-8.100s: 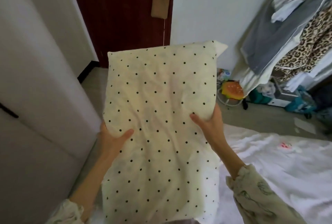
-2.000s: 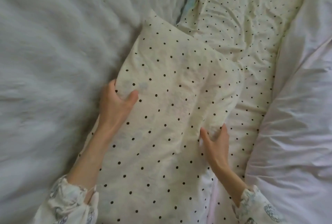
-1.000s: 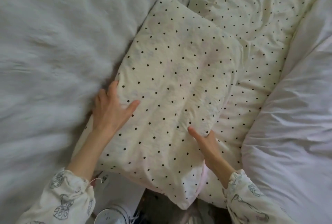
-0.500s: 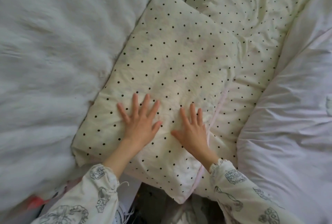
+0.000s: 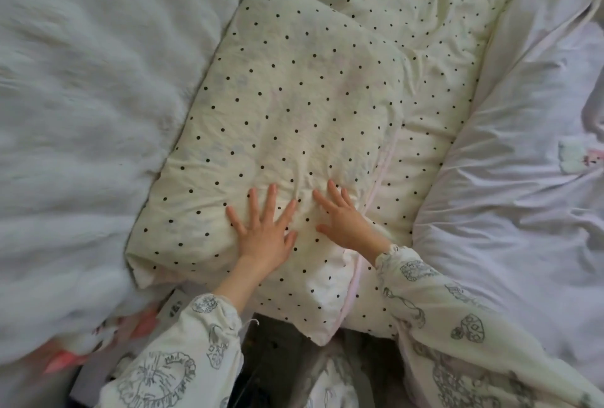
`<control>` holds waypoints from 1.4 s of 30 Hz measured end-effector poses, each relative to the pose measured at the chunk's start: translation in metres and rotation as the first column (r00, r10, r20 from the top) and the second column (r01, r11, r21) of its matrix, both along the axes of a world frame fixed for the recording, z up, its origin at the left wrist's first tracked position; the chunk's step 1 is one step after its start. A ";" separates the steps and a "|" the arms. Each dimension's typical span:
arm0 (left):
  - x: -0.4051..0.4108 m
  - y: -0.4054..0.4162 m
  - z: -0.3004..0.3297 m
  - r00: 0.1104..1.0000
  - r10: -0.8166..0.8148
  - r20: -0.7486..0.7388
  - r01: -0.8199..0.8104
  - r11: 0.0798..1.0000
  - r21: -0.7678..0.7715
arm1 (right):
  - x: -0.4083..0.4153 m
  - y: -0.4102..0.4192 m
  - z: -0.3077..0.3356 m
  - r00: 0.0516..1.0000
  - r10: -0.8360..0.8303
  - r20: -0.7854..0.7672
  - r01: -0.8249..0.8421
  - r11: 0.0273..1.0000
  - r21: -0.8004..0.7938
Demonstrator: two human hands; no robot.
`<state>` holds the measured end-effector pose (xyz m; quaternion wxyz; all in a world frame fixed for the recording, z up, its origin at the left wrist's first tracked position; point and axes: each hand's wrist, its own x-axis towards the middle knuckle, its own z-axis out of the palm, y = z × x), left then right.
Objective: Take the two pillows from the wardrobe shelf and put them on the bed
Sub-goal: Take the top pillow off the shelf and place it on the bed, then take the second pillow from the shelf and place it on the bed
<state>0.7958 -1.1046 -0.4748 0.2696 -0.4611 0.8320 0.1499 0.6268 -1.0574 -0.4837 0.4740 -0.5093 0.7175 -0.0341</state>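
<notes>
A cream pillow with black dots [image 5: 287, 106] lies flat on the bed, tilted with its far corner toward the top. It overlaps a second dotted pillow [image 5: 425, 57] lying to its right. My left hand [image 5: 264, 231] rests palm down on the near part of the upper pillow, fingers spread. My right hand [image 5: 343, 218] lies flat beside it, fingers apart, near the pillow's right seam. Neither hand grips anything.
A fluffy white blanket [image 5: 81, 106] covers the bed to the left. A rumpled white duvet [image 5: 523, 162] fills the right side. The near bed edge shows a dark floor gap [image 5: 277, 342] and pink-patterned items [image 5: 108, 332] at lower left.
My hands let go of the pillow's sides and now lie flat on top of it. The pillow has settled onto the bed beside the other one.
</notes>
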 end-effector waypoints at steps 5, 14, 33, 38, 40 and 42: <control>-0.007 -0.006 0.026 0.998 0.060 -0.015 -0.058 0.994 0.093 | -0.026 0.006 0.033 0.998 -0.059 0.032 0.059 0.998 -0.001; -0.077 0.036 0.129 0.848 0.360 -0.389 -0.263 0.923 0.280 | -0.093 0.092 0.131 0.887 -0.444 0.127 0.458 0.882 -0.111; -0.352 0.441 0.273 0.610 -0.326 -0.722 0.573 0.811 0.118 | -0.246 0.634 0.275 0.154 -0.948 0.277 0.908 0.025 -0.419; -0.432 0.557 0.289 0.529 -0.319 -0.787 0.708 0.677 0.201 | -0.258 0.763 0.281 -0.138 -0.940 0.314 0.883 -0.260 -0.392; -0.469 0.606 0.298 0.492 -0.337 -0.802 0.765 0.607 0.215 | -0.265 0.804 0.285 -0.225 -0.916 0.333 0.837 -0.356 -0.416; -0.502 0.654 0.305 0.442 -0.358 -0.822 0.818 0.538 0.206 | -0.276 0.842 0.289 -0.294 -0.887 0.355 0.792 -0.434 -0.430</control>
